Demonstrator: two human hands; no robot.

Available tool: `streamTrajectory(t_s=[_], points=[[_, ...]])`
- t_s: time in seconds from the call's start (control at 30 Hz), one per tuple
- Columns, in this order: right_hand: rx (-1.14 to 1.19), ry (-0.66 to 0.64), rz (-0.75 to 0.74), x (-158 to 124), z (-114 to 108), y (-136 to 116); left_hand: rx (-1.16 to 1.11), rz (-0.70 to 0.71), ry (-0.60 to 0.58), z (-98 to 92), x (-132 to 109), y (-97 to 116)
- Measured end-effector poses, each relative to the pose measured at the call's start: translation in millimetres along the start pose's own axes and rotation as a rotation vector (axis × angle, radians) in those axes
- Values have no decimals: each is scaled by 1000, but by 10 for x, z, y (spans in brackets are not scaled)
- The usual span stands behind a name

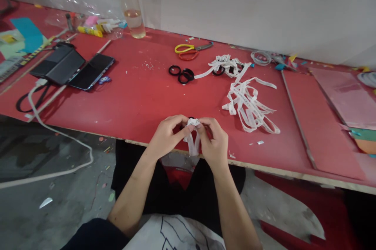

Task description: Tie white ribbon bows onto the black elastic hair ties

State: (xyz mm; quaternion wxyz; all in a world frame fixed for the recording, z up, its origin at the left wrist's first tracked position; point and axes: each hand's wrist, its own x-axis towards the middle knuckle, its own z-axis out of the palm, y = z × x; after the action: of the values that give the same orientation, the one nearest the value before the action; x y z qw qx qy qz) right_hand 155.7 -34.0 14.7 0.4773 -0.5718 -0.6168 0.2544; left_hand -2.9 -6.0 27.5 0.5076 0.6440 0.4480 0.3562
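Note:
At the table's front edge, my left hand (169, 133) and my right hand (214, 140) pinch a white printed ribbon (193, 146) between thumbs and fingers. The ribbon is looped at the top, and its ends hang down between my hands. A bit of a black band shows behind it, mostly hidden by my fingers. Farther back lie black hair ties (186, 75), one with a strip of ribbon running from it. To the right are a loose heap of printed ribbon strips (249, 105) and a bunched pile of white ribbon (227, 65).
Yellow-and-red-handled scissors (188, 51) lie near the wall. A bottle with liquid (135, 22) stands at the back left. A phone (92, 71), a dark case (60, 64) and a white cable (70, 134) occupy the left. Flat sheets (343, 97) lie at the right.

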Motion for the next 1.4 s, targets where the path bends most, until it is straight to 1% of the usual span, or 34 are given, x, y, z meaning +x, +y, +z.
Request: streamTrajectory(t_s=[0.27, 0.43, 0.5, 0.67, 0.77, 0.9, 1.03, 1.17, 1.27, 1.33, 1.4], points=[[-9, -4, 41, 2, 6, 17, 3, -5, -16, 2, 3, -30], [30, -87, 13, 45, -8, 19, -14, -28, -4, -1, -19, -55], [13, -72, -7, 48, -7, 7, -2, -33, -9, 1, -17, -51], [-90, 34, -80, 24, 10, -28, 38, -17, -22, 2, 5, -29], [-104, 58, -75, 0, 19, -14, 70, -11, -22, -3, 9, -24], [-77, 52, -13, -10, 19, 22, 74, -8, -19, -3, 4, -26], [-34, 26, -5, 16, 12, 40, 47, 5, -5, -5, 3, -26], [9, 54, 19, 24, 15, 43, 38, 14, -25, -16, 1, -18], [27, 50, 36, 12, 12, 35, -2, 2, -33, -22, -5, -14], [38, 45, 11, 7, 1, 25, -34, -1, -25, -22, -7, -18], [62, 47, -51, 10, -15, 14, -36, 11, -30, -20, -4, -24]])
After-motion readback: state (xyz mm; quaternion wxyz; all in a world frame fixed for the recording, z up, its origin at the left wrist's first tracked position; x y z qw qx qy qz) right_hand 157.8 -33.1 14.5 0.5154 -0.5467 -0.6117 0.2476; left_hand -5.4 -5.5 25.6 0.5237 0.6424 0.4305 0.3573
